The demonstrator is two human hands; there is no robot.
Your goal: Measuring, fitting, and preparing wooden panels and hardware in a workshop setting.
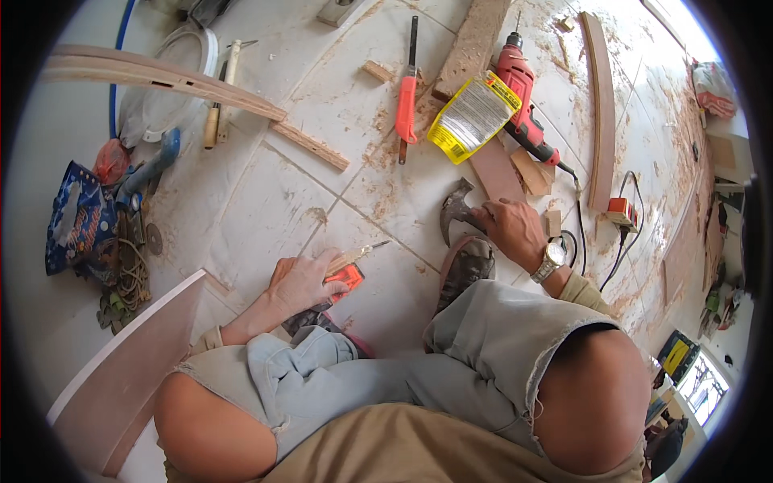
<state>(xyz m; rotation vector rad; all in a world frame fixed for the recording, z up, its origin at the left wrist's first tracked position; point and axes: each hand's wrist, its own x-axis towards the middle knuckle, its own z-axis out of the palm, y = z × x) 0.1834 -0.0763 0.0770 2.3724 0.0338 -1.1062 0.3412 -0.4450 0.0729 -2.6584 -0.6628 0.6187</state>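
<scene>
My left hand (304,283) is closed over an orange-and-black tool (348,277), whose kind I cannot make out. From the same hand sticks out a thin tool with a pale body and a pointed metal tip (369,249). My right hand (515,232) grips a hammer (458,211) near its dark, curved head, low over the tiles beside my shoe (467,270); the hand hides the handle. Ahead lie a red handsaw (407,109) with a narrow dark blade, a yellow packet (475,117) and a red power drill (517,76).
A curved wooden piece (161,76) reaches in from the left, beside a wooden-handled tool (212,126). Planks (600,113) and wood shavings litter the tiled floor. At right, a cord runs to a red-and-white socket box (622,212). A panel (133,370) stands by my left knee.
</scene>
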